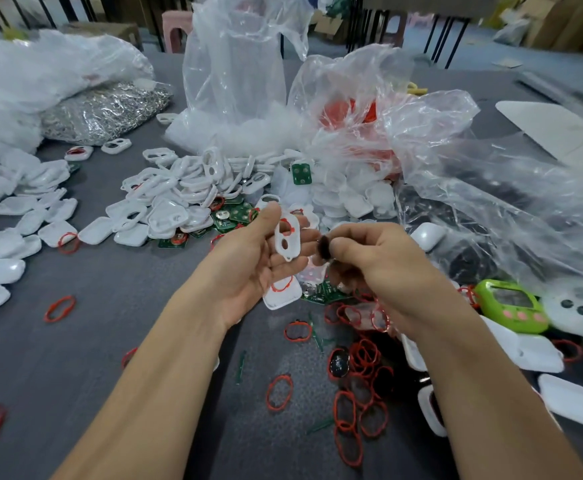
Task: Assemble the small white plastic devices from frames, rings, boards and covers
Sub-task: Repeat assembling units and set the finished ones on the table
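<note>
My left hand [252,261] holds a small white frame [287,240] with two holes, upright between thumb and fingers; a red ring shows at its upper hole. Just to its right, my right hand [373,261] pinches a small dark round piece [324,247] between thumb and fingers. Below the hands lie a white cover with a red ring [282,293] and a green board [324,292]. A heap of white frames [186,188] and more green boards [231,214] sits behind. Loose red rings [362,372] are scattered at the near right.
Clear plastic bags [456,161] pile up at the back and right, one with red parts inside. A bag of metal pieces [106,112] lies at the back left. White covers [23,220] spread on the left. A green toy device [511,304] sits at the right on the grey table [116,323].
</note>
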